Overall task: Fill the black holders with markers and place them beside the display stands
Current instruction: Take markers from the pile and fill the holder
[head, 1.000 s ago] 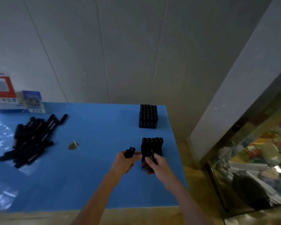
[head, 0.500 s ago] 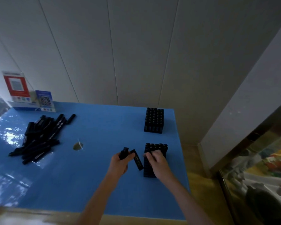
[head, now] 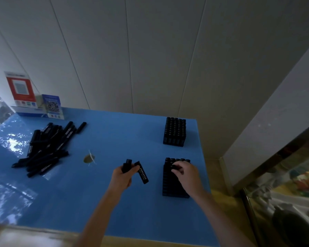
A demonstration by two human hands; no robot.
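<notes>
My left hand [head: 122,177] grips a few black markers [head: 143,172], one slanting down to the right. To its right stands a black holder [head: 169,182] packed with markers near the table's right edge. My right hand [head: 185,174] rests on top of that holder, fingertips pinching a marker at its far rows. A second black holder [head: 175,131], full of markers, stands farther back. A pile of loose black markers [head: 46,147] lies at the left. Two display stands, a red one [head: 21,90] and a blue one [head: 52,106], stand at the back left corner.
The blue table [head: 105,202] ends close to the right of the holders; beyond is a tan floor and a glass case [head: 284,202]. A small round hole or mark [head: 88,158] sits mid-table. White panelled wall behind.
My right hand moved from the left hand's markers onto the top of the near holder. The view shifted, bringing the display stands further into frame.
</notes>
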